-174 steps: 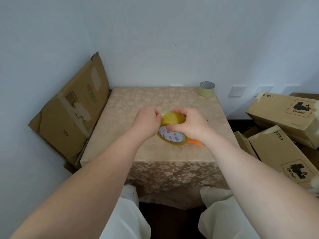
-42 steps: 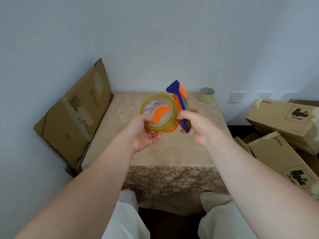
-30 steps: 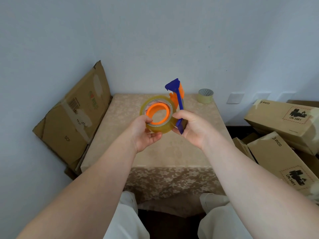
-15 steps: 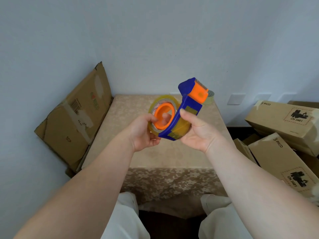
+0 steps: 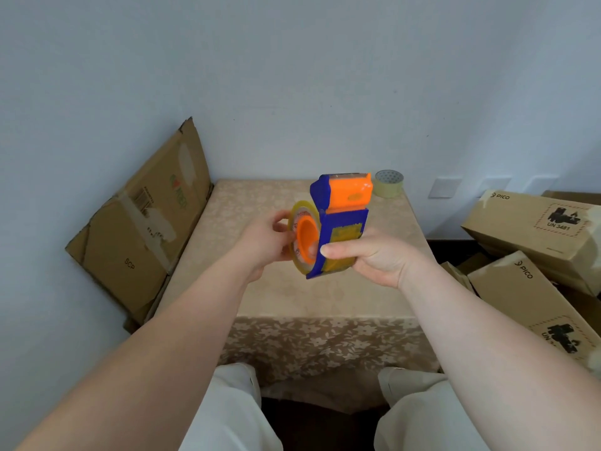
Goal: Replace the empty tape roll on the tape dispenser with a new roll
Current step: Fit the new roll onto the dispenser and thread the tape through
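- The right hand [image 5: 374,255] wraps the blue dispenser [image 5: 341,229] from the side, thumb pressed across its front, holding it upright above the table [image 5: 325,297].
- The left hand [image 5: 263,242] pinches the rim of the new roll [image 5: 296,236], fingers pressed against its outer face; the fingertips behind the roll are hidden.
- The roll sits on the orange hub [image 5: 307,237] at the dispenser's left side, its yellowish band showing around the hub.
- The orange head [image 5: 349,192] points up, with a thin clear edge along its top; whether tape reaches it cannot be told.
- An almost bare core [image 5: 388,183], likely the spent roll, stands on the far right corner of the table, well apart from the hands.
- Judged from this, the swap is mostly done: the old roll is off and the new one mounted. Left to do, it seems, are seating the roll fully and threading the tape end up to the cutter.
- Flattened cardboard [image 5: 143,222] leans at left; boxes [image 5: 536,229] pile at right.
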`<action>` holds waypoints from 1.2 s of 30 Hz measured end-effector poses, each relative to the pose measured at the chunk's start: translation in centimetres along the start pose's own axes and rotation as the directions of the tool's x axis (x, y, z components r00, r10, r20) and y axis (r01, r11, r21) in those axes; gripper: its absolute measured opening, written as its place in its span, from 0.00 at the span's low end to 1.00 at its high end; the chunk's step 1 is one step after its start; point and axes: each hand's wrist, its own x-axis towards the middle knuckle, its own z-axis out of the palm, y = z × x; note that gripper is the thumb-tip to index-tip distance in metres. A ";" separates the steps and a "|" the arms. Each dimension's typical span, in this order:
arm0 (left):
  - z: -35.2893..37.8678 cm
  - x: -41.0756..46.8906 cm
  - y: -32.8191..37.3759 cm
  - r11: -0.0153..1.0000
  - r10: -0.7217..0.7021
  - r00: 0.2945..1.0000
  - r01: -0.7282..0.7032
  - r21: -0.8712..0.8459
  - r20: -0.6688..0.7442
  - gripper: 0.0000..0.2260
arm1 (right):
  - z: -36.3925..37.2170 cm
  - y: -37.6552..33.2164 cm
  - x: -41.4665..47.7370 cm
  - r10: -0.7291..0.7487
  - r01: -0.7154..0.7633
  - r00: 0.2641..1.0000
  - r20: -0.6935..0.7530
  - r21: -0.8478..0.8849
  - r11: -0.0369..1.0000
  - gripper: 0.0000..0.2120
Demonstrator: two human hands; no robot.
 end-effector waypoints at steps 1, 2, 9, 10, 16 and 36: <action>0.1 0.0 0.0 0.997 0.061 0.998 -0.060 0.041 -0.025 0.15 | 0.0 0.0 -0.1 0.002 -0.003 1.000 -0.021 -0.027 1.000 0.21; 0.1 -0.1 0.0 0.987 0.136 0.989 -0.131 0.091 -0.054 0.16 | 0.0 0.1 -0.1 0.002 -0.004 0.999 -0.034 -0.055 0.998 0.20; -0.4 -0.1 1.1 0.963 0.228 0.974 -0.225 0.149 -0.002 0.15 | 0.0 0.4 -0.4 0.036 -0.078 0.992 -0.120 -0.361 0.929 0.23; -0.6 -0.4 1.6 0.978 0.184 0.983 -0.183 0.099 -0.005 0.15 | 0.0 0.5 -0.4 0.018 -0.077 0.989 -0.148 -0.407 0.910 0.23; -1.4 -1.8 3.1 0.960 0.235 0.970 -0.241 0.142 0.057 0.07 | 0.1 0.9 -0.2 -0.098 -0.068 0.971 -0.219 -0.642 0.763 0.32; -0.8 -2.4 4.3 0.746 0.388 0.920 -0.348 0.567 0.053 0.02 | 0.6 1.3 -0.1 -0.237 -0.054 0.933 -0.271 -0.756 0.653 0.28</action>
